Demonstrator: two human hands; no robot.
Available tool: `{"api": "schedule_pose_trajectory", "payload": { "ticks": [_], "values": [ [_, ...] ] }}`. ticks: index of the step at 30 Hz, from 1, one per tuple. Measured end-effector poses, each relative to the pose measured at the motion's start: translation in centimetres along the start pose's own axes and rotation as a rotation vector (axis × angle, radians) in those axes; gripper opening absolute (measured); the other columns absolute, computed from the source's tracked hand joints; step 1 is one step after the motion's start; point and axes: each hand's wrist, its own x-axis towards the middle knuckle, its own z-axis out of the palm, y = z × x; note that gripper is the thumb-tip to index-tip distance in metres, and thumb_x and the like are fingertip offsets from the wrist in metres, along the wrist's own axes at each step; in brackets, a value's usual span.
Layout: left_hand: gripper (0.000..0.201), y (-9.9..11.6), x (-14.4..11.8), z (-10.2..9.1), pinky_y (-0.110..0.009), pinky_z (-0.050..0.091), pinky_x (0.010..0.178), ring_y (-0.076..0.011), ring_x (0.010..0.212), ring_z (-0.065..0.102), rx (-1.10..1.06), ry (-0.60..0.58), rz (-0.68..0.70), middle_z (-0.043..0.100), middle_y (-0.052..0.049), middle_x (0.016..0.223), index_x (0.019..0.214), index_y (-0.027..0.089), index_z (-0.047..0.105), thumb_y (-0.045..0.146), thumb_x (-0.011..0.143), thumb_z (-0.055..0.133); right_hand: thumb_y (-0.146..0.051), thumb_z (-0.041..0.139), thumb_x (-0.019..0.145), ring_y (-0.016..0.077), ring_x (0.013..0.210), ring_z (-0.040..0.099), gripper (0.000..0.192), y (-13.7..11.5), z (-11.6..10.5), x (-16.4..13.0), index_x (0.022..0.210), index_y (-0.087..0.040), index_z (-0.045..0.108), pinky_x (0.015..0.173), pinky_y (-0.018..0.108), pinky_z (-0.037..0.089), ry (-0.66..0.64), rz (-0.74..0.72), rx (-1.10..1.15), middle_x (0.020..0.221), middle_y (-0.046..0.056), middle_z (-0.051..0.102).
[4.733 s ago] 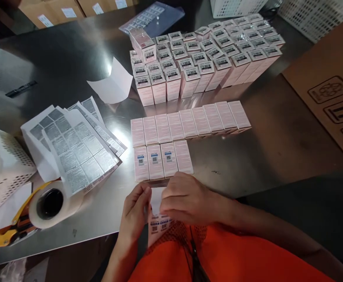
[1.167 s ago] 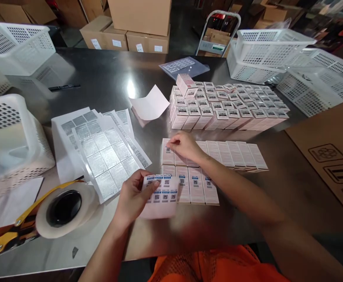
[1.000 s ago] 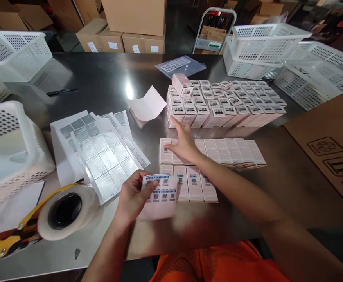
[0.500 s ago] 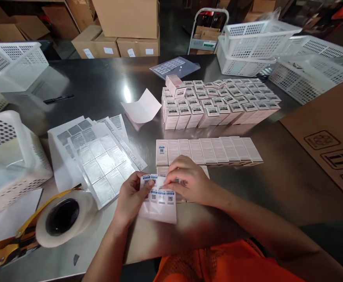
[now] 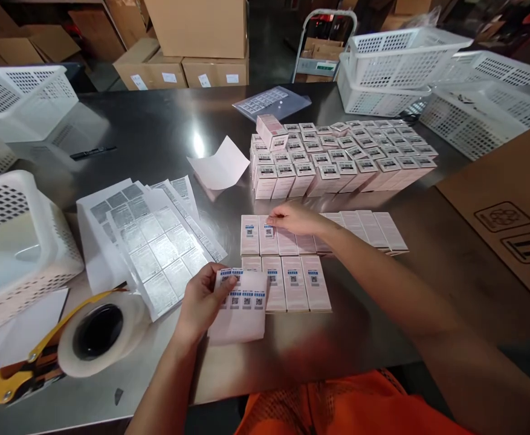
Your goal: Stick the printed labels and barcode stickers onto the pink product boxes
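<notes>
Head view: a person in an orange mesh top stood at a shiny steel worktable (image 5: 156, 121). The left hand (image 5: 203, 299) gripped a small white sheet of blue QR stickers (image 5: 242, 305) by its left edge, thumb on top, just above the table's near edge. The right hand (image 5: 294, 217) reached fwd, fingertips pressing down on the far row of flat pink cartons (image 5: 359, 226), beside a carton w/ a fresh blue sticker (image 5: 268, 231); whether it pinched anything couldn't be told. A nearer row of flat pink cartons (image 5: 294, 290), each w/ a sticker, lay touching the far row, its left end partly under the sticker sheet.

Behind both rows stood a block of upright pink cartons w/ barcode tops (image 5: 337, 160), one extra carton lying on its left corner. A curled white backing paper (image 5: 219, 166) lay left of the block. Fanned sheets of grey printed labels (image 5: 151, 238) sat left of the hands; nearer, a clear tape roll on a yellow-handled dispenser (image 5: 92, 332). White perforated plastic baskets (image 5: 396, 66) stood at the far right, more at far left. A black pen (image 5: 93, 152) lay at far left, brown cardboard boxes (image 5: 196, 36) beyond the table
</notes>
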Motion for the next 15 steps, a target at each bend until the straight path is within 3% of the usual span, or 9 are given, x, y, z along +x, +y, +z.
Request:
{"api": "schedule_pose_trajectory", "payload": {
  "ticks": [7,15],
  "values": [
    [0.035,0.0,-0.1,-0.1,-0.020,0.047,0.052,-0.0108,0.056,0.058,0.014,0.001,-0.003,0.066,0.002,0.066,0.084,0.017,0.063,0.040,0.068,0.085,-0.032,0.061,0.089,0.0152,0.060,0.054,0.026,-0.1,0.5,-0.3,0.067,-0.019,0.066,0.060,0.028,0.033,0.057,-0.016,-0.056,0.064,0.000,0.063],
    [0.035,-0.5,0.1,-0.1,-0.021,0.048,0.054,-0.0117,0.057,0.059,0.052,0.000,0.019,0.067,0.001,0.068,0.083,0.018,0.063,0.041,0.069,0.084,-0.019,0.064,0.086,0.0204,0.085,0.058,0.002,-0.2,3.0,-1.7,0.083,-0.018,0.063,0.076,0.033,0.043,0.328,-0.053,-0.043,0.097,0.008,0.063]
  ]
}}
